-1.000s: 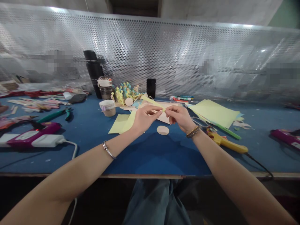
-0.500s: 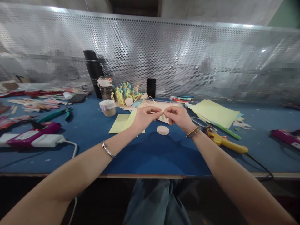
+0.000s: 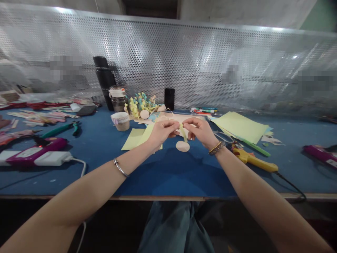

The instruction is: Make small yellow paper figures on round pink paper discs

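Note:
A narrow yellow paper strip (image 3: 184, 135) hangs from between my fingertips above the table. My left hand (image 3: 163, 133) is closed in a pinch on its upper end. From the other side, the bent fingers of my right hand (image 3: 199, 130) pinch at the same end, only a small gap from the left fingertips. The strip's lower end reaches down in front of a pale oval paper disc (image 3: 182, 147) on the table. Behind the hands lies a pale pinkish sheet (image 3: 179, 115), partly covered by them. Yellow paper squares (image 3: 133, 139) lie beside my left wrist.
A yellow glue gun (image 3: 254, 162), scissors (image 3: 223, 137), a green craft knife (image 3: 254, 147) and yellow sheets (image 3: 239, 123) lie to the right. Paper flowers (image 3: 140, 103), a cup (image 3: 120, 122), a jar (image 3: 117, 99) and a phone (image 3: 169, 99) stand behind. Left are pliers (image 3: 76, 128) and a power strip (image 3: 39, 151).
More of the yellow strip now hangs down below my fingers. My fingertips have parted slightly, and both hands stay at nearly the same place.

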The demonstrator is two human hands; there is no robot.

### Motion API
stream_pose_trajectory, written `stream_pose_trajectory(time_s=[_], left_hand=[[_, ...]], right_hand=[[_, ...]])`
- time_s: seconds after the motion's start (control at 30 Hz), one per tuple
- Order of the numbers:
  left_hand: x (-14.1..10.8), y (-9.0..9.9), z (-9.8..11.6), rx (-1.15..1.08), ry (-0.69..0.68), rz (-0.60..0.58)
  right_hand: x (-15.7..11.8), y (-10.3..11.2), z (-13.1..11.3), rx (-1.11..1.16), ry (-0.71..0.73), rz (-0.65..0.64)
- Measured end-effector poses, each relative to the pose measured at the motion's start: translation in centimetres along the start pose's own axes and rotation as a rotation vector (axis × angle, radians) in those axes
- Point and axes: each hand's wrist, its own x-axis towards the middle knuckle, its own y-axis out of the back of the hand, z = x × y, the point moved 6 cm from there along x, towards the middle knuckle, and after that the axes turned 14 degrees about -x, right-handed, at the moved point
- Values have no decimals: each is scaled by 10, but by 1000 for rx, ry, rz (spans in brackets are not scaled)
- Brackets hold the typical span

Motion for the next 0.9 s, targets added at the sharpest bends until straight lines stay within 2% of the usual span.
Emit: stream_pose_trajectory(time_s=[0.17,0.57,0.9], left_hand=[[-1,0,0,20,-7,-8],[-2,-1,4,47,-38,-8],[-3,-4,4,57,-45,-60]], right_hand=[[0,-8,3,8,-30,-96],[-1,-2,3,-25,-41,-32],[-2,-5,3,2,-59,-98]])
